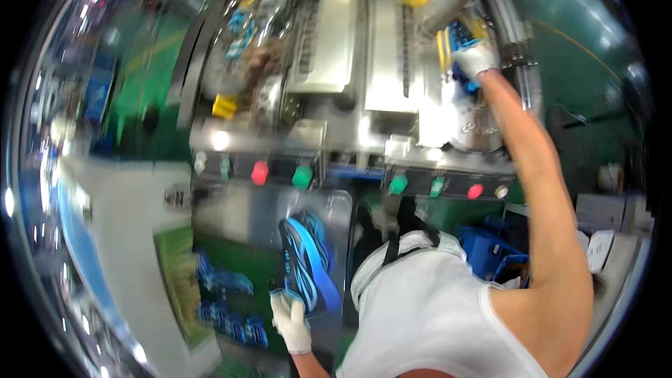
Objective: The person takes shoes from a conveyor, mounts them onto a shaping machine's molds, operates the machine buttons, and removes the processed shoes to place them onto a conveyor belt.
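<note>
Left glove [290,323], lower centre, fingers closed on the near end of blue-black shoe uppers [306,262], probably so the rest stays loose. Right glove [476,60], upper right, at blue-black piece [462,33] on machine, maybe steadying it; grip blurred, can't tell. Blue crate [481,252], lower right; contents unclear.

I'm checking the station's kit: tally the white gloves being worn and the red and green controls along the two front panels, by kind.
White gloves: 2
Red round buttons: 2
Green round buttons: 2
Green rectangular controls: 2
Total: 8
</note>
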Demonstrator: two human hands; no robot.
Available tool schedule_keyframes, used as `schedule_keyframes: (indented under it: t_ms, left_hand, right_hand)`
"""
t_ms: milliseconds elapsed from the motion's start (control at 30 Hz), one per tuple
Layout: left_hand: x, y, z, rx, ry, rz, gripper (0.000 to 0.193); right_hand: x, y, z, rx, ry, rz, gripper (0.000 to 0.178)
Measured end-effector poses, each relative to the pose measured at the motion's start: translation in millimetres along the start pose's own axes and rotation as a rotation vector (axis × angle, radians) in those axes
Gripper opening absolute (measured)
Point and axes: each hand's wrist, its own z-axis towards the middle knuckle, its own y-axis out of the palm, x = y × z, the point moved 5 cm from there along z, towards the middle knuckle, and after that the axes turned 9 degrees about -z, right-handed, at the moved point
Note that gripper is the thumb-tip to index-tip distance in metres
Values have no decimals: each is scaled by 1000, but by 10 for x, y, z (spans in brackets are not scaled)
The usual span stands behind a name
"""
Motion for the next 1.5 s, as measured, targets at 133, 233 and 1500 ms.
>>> schedule_keyframes:
  t_ms: [133, 233, 1500]
  left_hand:
    - [-392, -774, -258, 342, -77, 340, 56]
    - [-991, -1122, -16, 480, -96, 452, 65]
    - [-2411, -3814, 2338, 1106, -424, 318, 96]
  right_hand:
    - [750, 45, 272, 333, 144, 363, 36]
    - [968, 216, 538, 321, 65, 559, 37]
    - [-1386, 1883, -4091, 28, -355, -378, 90]
